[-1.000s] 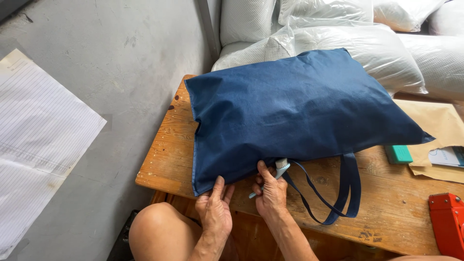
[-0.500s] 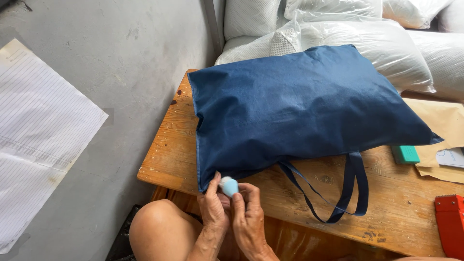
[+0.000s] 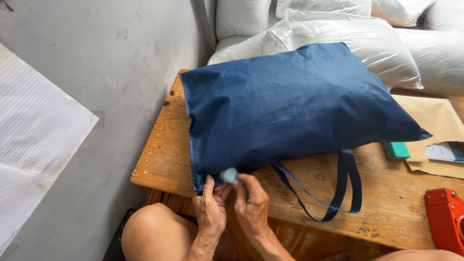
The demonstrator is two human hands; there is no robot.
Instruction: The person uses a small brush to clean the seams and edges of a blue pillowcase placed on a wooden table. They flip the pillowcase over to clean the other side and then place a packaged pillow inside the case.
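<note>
Navy bag on wooden table | left hand grip pinches bag corner | right hand grip clamps pale-blue tag

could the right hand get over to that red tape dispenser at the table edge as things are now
Probably yes. The right hand sits at the near corner of the blue bag, busy with a small light-blue thing. Between it and the red tape dispenser lies only bare wooden table and the bag's flat handles.

Single head-worn camera. It looks steeply down and forward from above the seated person, close to the hands, covering the tabletop and adjacent floor.
</note>
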